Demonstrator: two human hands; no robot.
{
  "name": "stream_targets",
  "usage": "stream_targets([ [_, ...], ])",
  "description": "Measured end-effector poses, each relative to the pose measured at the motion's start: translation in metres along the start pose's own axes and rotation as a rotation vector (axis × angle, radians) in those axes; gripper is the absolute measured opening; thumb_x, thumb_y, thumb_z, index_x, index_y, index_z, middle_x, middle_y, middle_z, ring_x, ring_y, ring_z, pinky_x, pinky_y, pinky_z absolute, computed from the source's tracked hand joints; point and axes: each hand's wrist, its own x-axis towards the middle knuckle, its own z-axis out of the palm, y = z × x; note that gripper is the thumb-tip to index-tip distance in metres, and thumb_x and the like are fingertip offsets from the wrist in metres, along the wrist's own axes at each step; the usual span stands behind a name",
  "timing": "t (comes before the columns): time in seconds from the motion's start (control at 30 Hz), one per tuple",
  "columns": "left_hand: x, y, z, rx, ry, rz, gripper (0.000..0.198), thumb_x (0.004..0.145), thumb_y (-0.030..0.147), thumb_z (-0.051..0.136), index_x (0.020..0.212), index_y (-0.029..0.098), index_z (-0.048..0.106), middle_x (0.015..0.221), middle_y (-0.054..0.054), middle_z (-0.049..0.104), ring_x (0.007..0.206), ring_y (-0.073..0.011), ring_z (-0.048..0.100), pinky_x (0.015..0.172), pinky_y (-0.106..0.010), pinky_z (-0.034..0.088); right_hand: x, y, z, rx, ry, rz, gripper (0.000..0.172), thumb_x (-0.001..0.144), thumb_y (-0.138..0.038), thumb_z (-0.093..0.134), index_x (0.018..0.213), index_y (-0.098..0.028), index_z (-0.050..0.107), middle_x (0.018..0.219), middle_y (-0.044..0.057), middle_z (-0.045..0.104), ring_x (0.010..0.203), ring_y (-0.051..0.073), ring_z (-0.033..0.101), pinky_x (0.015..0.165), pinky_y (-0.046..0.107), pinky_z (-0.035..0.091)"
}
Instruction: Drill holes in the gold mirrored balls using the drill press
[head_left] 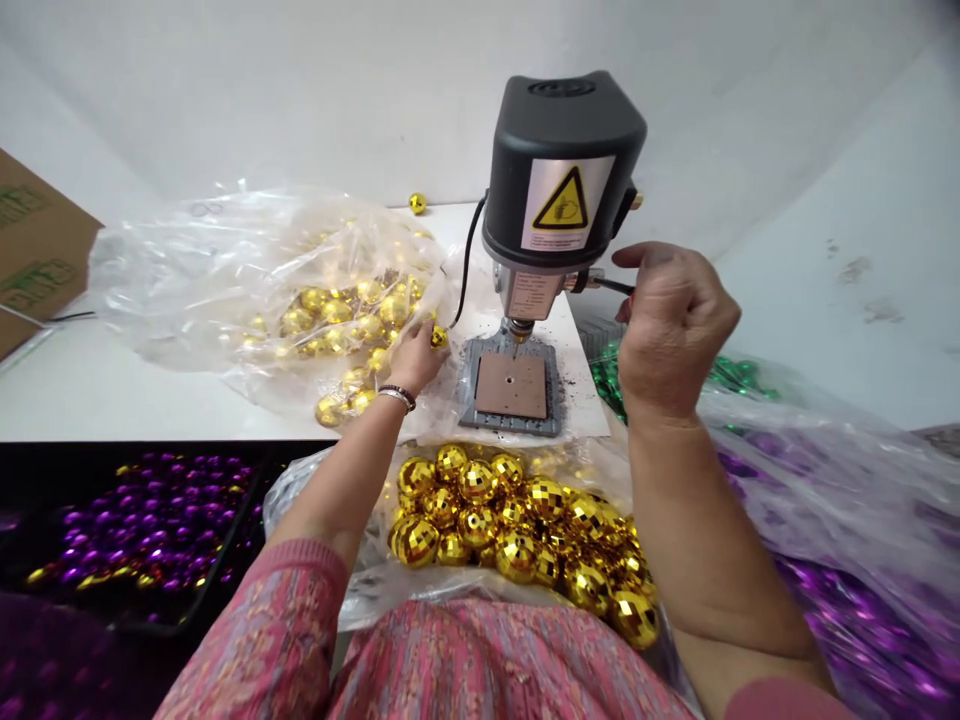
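Observation:
A small bench drill press (pixel 559 190) with a black top stands on the white table, its grey base plate (pixel 512 386) bare under the bit. My left hand (pixel 415 357) pinches one gold faceted ball (pixel 439 337) just left of the base. My right hand (pixel 671 325) is closed round the drill's side lever (pixel 611 285). A pile of gold faceted balls (pixel 517 525) lies in clear plastic in front of me.
A clear plastic bag with more gold balls (pixel 337 320) lies at the left on the white table (pixel 112 385). A tray of purple balls (pixel 150 520) sits lower left. Green balls (pixel 611 375) and bagged purple balls (pixel 862 600) lie right. A cardboard box (pixel 34 250) stands far left.

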Motion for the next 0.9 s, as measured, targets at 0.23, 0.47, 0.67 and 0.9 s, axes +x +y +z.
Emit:
stream_targets([
  [0.23,-0.004,0.006,0.002,-0.089,0.012,-0.041,0.060,0.081,0.021,0.068,0.140,0.016,0.058,0.140,-0.020,0.060,0.125,-0.0356,0.060,0.107,-0.047,0.046,-0.003,0.000,-0.001,-0.036,-0.006,-0.010,0.038,0.101,-0.036,0.040,0.091,-0.018,0.072,0.076,0.000,0.065,0.057,0.005,0.050,0.066,0.025,0.048],
  [0.47,-0.027,0.009,-0.021,-1.126,-0.426,-0.148,0.053,0.080,0.042,0.068,0.127,0.021,0.058,0.108,-0.009,0.071,0.085,-0.0189,0.069,0.075,-0.032,0.056,-0.003,0.000,0.000,0.010,0.014,0.016,0.037,0.098,-0.034,0.041,0.087,-0.017,0.071,0.080,0.001,0.068,0.057,0.005,0.049,0.072,0.026,0.051],
  [0.67,-0.038,0.018,-0.019,-1.386,-0.603,-0.199,0.062,0.075,0.053,0.075,0.128,0.029,0.054,0.094,-0.002,0.070,0.068,-0.0140,0.065,0.062,-0.027,0.049,-0.001,-0.001,0.000,-0.005,-0.019,0.034,0.034,0.097,-0.032,0.039,0.084,-0.018,0.067,0.067,-0.001,0.055,0.060,0.007,0.047,0.072,0.025,0.047],
  [0.9,-0.042,0.028,-0.003,-1.341,-0.606,-0.139,0.060,0.059,0.028,0.090,0.111,0.023,0.060,0.086,0.002,0.064,0.063,-0.0065,0.054,0.057,-0.020,0.042,0.045,-0.018,0.002,-0.082,-0.103,0.110,0.037,0.096,-0.027,0.042,0.065,-0.012,0.057,0.059,-0.003,0.037,0.063,0.005,0.033,0.066,0.025,0.029],
])
